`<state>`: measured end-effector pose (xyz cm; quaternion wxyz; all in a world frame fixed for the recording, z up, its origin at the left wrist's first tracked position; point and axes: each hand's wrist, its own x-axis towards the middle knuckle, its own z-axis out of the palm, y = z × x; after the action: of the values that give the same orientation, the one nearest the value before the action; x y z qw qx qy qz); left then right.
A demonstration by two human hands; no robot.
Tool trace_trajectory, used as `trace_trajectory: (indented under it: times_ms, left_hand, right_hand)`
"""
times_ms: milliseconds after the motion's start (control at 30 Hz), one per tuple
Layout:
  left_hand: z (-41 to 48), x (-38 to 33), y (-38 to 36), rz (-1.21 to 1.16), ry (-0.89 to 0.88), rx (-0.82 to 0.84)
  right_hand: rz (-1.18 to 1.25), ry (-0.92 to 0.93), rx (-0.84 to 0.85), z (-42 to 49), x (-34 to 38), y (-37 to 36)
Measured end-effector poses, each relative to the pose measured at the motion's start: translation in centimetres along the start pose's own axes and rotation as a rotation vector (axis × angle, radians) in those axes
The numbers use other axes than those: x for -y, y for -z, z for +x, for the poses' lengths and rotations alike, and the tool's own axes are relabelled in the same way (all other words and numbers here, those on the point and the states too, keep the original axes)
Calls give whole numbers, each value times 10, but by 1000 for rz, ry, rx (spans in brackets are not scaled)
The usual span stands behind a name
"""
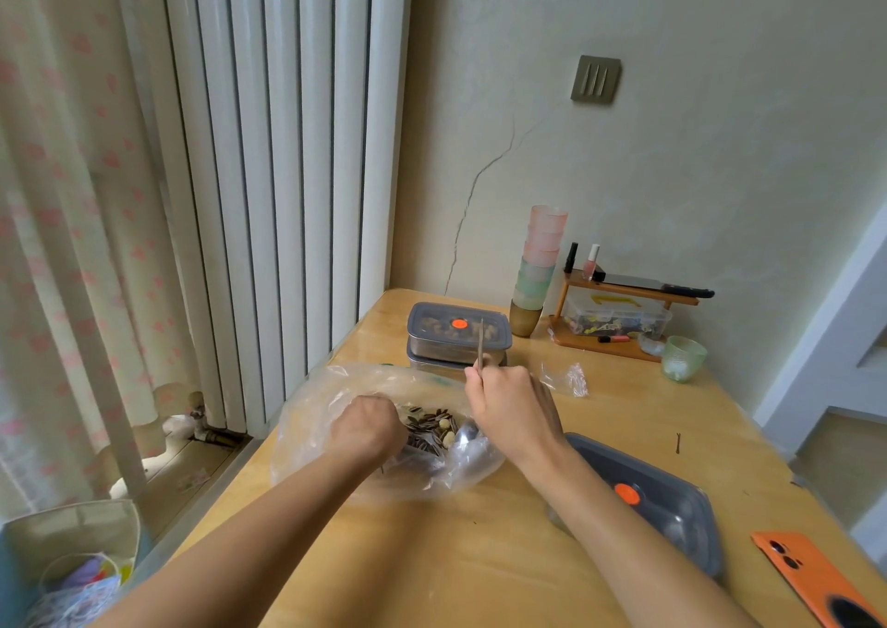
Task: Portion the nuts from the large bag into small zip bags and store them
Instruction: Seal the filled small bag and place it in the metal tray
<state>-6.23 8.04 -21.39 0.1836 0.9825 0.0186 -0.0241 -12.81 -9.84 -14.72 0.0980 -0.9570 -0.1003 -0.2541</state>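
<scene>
A white radiator (pixel 288 171) and a cracked pale wall are standing beyond both hands. One wooden table (pixel 504 555) is carrying everything. One large bag (pixel 307 435) is lying between the hands, holding the nuts (pixel 429 428). The left hand (pixel 367 428) is curling on its plastic at the mouth. The right hand (pixel 511 409) is gripping one spoon (pixel 481 344) in a fist, bowl down in the bag. Two stacked containers (pixel 458 334) are sitting beyond the right hand, and one grey lid (pixel 672 498) is lying beside its forearm. One small zip bag (pixel 569 380) is lying just beyond it. No writing is readable.

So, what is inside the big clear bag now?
Striped seeds and pale round nuts lie inside the bag, with the spoon bowl. The left hand covers the rest.
</scene>
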Motion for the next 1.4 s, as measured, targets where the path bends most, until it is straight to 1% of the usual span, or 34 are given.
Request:
trace_trajectory:
  times_ms: [100, 167, 333, 400, 467, 567, 700, 767, 833, 867, 933, 1000, 1100, 1167, 1267, 1400]
  left_hand:
    - [1, 1, 1, -72, 36, 33]
    - [1, 1, 4, -146, 47, 21]
    - [6, -13, 17, -375, 17, -133]
    - [9, -22, 22, -442, -25, -159]
    - [9, -31, 26, -495, -92, -147]
    - [4, -42, 29, -550, -202, -165]
    - [-3, -50, 26, -630, -338, -216]
    - [-4, -50, 24, -626, -383, -236]
    - [-2, -46, 23, -566, -375, -266]
    - [-2, -44, 24, -487, -345, -283]
    - [1, -34, 26, -222, -261, -279]
    - [2, -19, 26, 16, -192, -204]
    - [4, 3, 21, 164, -134, -58]
    - [5, 10, 17, 145, -118, -30]
    - [8, 12, 15, 40, -113, -59]
    - [13, 12, 12, -104, -105, -83]
  right_hand:
    - [32, -17, 8, -1, 3, -4]
    - [65, -24, 10, -2, 4, -6]
    - [132, -67, -44, -7, 3, -8]
    - [163, -103, -91, -11, 2, -11]
    - [228, -148, -112, -14, 1, -13]
    - [312, -218, -88, -17, -1, -15]
    - [343, -316, -72, -18, -6, -14]
    - [353, -365, -67, -19, -8, -14]
    - [379, -412, -53, -19, -13, -16]
    - [402, -435, -45, -19, -15, -18]
    - [442, -475, -32, -18, -19, -19]
    - [473, -503, -23, -18, -22, -20]
    - [524, -554, -10, -18, -24, -19]
    - [570, -597, -2, -17, -25, -20]
    - [631, -657, 5, -15, -24, -21]
    - [674, -743, -79, -10, -23, -18]
